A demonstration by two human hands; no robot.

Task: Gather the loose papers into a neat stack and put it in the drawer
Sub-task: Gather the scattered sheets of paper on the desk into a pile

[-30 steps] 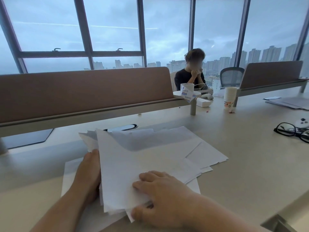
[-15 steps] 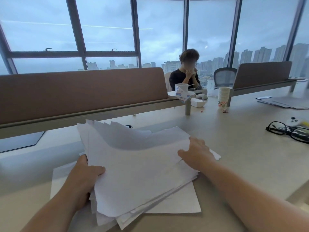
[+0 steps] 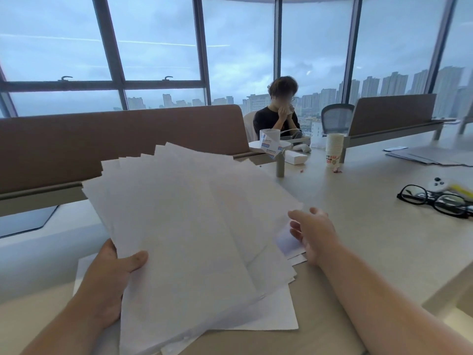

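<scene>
Tall windows (image 3: 153,47) — brown divider (image 3: 122,139)

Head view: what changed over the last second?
The left hand now grips the fanned sheaf of white papers and has tilted it up off the beige desk. The right hand left the sheaf's near edge, now open at its right side. Black-framed glasses and paper cup stack stayed put.

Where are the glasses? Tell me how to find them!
Start at the long pale desk and look to its far right edge. The glasses lie there, lenses open toward you, just in front of a small white gadget. They are the only thing with thick black frames; the papers nearby are all white.
</scene>
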